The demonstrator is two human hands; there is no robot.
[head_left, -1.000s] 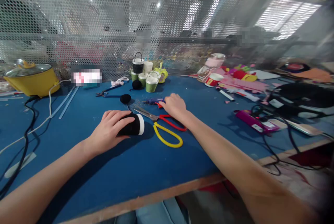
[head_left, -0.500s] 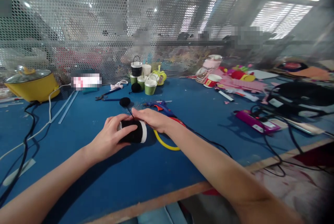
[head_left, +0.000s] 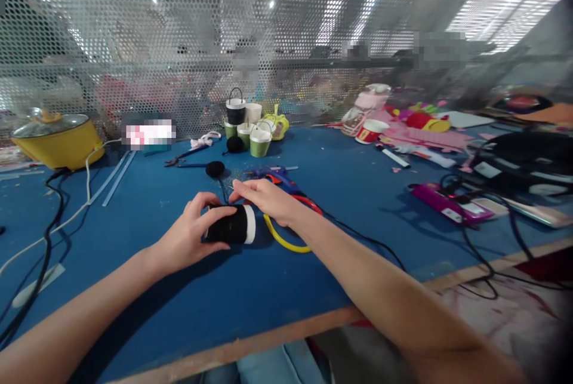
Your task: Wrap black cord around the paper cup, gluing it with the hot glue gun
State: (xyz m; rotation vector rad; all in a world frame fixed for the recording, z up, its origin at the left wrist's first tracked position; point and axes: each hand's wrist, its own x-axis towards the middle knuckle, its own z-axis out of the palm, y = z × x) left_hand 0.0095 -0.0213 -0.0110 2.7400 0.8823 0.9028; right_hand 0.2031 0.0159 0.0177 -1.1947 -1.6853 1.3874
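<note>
A black-wrapped cup with a white rim (head_left: 235,224) lies on its side on the blue table (head_left: 250,288). My left hand (head_left: 190,239) grips its closed end, fingers curled round it. My right hand (head_left: 264,199) rests on top of the cup near the rim, fingers pressed together on its black covering or a thin black strand; I cannot make out which. Yellow- and red-handled scissors (head_left: 286,239) lie just right of the cup, partly under my right wrist. A blue glue gun (head_left: 277,176) lies behind my right hand.
Small green, white and black bucket cups (head_left: 248,127) stand at the back centre, with black pompoms (head_left: 215,169) before them. A yellow electric pot (head_left: 54,140) sits far left, its cables trailing forward. Pink craft scraps (head_left: 416,133), a purple device (head_left: 441,205) and black cables fill the right.
My right hand left the glue gun and scissors and came onto the cup. My left hand has stayed on the cup, which has shifted slightly.
</note>
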